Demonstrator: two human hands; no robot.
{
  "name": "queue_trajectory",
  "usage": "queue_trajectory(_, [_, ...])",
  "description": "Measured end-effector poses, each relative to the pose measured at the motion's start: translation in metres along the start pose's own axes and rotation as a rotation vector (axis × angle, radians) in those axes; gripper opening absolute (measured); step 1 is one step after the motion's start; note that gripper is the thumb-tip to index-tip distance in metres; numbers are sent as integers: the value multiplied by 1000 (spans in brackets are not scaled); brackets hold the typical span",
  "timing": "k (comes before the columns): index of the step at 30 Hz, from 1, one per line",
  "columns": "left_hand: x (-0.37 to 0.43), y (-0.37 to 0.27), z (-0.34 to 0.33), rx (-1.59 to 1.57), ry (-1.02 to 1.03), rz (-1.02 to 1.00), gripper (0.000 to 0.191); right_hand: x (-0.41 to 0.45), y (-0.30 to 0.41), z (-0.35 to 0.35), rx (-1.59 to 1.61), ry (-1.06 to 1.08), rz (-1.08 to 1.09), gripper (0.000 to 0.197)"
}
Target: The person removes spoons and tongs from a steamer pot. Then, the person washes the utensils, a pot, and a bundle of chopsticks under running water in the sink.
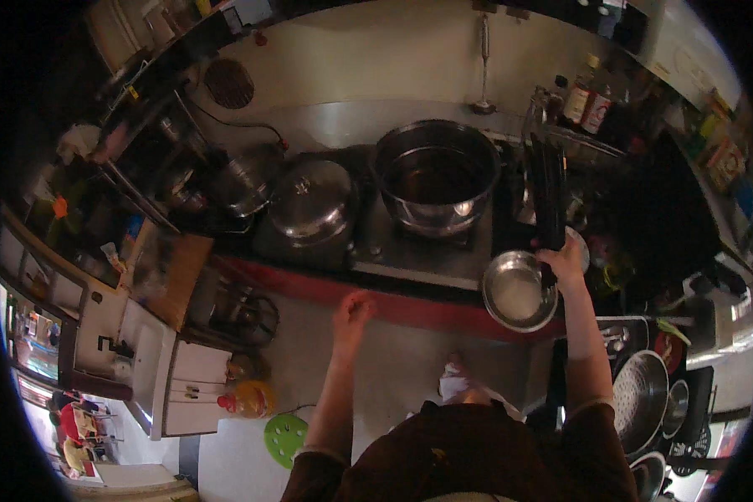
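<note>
My left hand [353, 307] hangs in front of the counter's red front edge, fingers curled, with nothing visible in it. On the right, my right hand [568, 260] is at the upper right rim of a metal bowl [518, 292] with pale contents. A long dark object [549, 188] runs up from the same hand. Whether the fingers grip the bowl or the dark object is unclear in the dim light. A large open steel pot [439, 216] with dark contents stands on the cooktop [427, 251]. Left of it sits a lidded steel pan [314, 207].
Bottles [580, 103] stand at the back right. A perforated colander [640, 398] is low on the right. On the left are a wooden board [188, 270], an orange-yellow jug [251, 398] and a green disc-shaped thing [285, 439] near the floor. People sit beyond the doorway at lower left.
</note>
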State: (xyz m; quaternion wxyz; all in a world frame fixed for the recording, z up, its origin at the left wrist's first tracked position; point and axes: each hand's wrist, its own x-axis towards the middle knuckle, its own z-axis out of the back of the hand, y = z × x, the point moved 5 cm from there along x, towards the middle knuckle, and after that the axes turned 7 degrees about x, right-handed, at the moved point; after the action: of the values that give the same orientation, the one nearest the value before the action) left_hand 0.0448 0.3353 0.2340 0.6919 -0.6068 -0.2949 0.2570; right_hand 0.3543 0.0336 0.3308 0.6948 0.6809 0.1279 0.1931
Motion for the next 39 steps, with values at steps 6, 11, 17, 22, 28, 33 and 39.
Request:
queue_trajectory(6, [110,-28,-20,-13,-86,-24,23,125,-21,-14,123,6,26,51])
queue_trajectory(11, [187,-16,-19,-190,-224,76,36,191,-17,-32,-127,14,112,53])
queue_trajectory(17, [255,9,-21,-325,-235,202,55,212,-37,-35,-180,-47,-138,43])
queue_trajectory(22, [310,17,-34,-488,-9,322,45,213,-63,-26,-16,41,266,32])
queue_trajectory(28, [333,40,-15,-633,43,496,21,173,-36,-69,228,-207,-79,27])
queue_trajectory(33, [348,59,-8,-572,118,541,16,108,36,-107,127,-395,-40,26])
queue_trajectory(39, [347,34,-27,-522,152,668,17,45,63,-96,96,-522,39,27])
